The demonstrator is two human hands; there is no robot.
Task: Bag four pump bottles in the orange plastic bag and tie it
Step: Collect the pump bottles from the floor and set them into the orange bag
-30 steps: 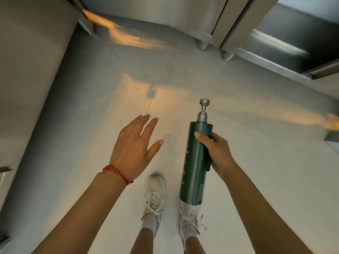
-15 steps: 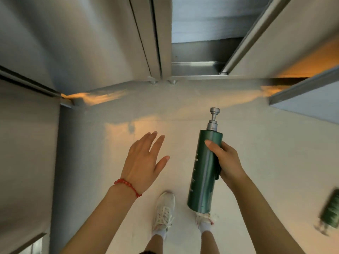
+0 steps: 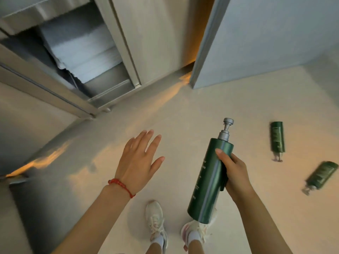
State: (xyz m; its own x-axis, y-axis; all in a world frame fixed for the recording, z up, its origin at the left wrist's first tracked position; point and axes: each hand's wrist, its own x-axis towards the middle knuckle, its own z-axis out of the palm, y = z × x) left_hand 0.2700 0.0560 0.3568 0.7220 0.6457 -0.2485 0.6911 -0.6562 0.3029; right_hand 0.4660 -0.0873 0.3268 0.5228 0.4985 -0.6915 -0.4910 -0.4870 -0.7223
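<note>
My right hand [image 3: 233, 174] grips a tall dark green pump bottle [image 3: 209, 178] with a grey pump head, held nearly upright above my feet. My left hand [image 3: 139, 160] hovers flat with fingers spread and nothing in it; a red bead bracelet circles its wrist. Two more green pump bottles lie on the floor to the right: one [image 3: 277, 139] with its pump toward me, another [image 3: 321, 175] lying slanted near the right edge. No orange bag is in view.
Pale floor [image 3: 183, 114] spreads ahead. Steel cabinets [image 3: 45, 85] with an open shelf of stacked pale sheets stand at the left and back. A grey door or panel [image 3: 256, 39] stands at the back right. My white shoes [image 3: 156, 220] are below.
My view has swung to the right: the cabinets slid left and the two bottles on the floor came into sight. Both hands keep the same pose, the right still gripping the bottle.
</note>
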